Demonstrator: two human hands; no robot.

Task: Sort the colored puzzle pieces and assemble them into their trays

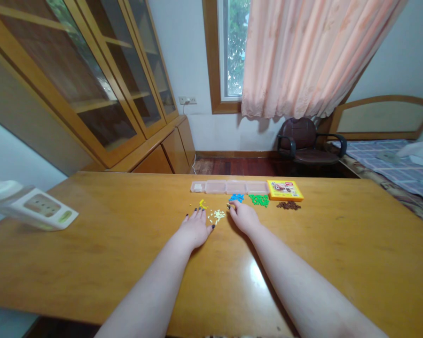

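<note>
My left hand lies flat on the table with its fingers spread. Its fingertips are by a few small yellow pieces, and its thumb is beside a loose pile of cream building pieces. On the other side of that pile, my right hand has its fingers curled into a pinch, with a tiny pale piece showing at the tips. Just beyond the right hand lie blue pieces, and green pieces are to its right.
Along the back stand a row of clear plastic trays and a yellow box, with brown pieces before it. A white plastic container is at the left of the wooden table. Behind are a chair and a cabinet.
</note>
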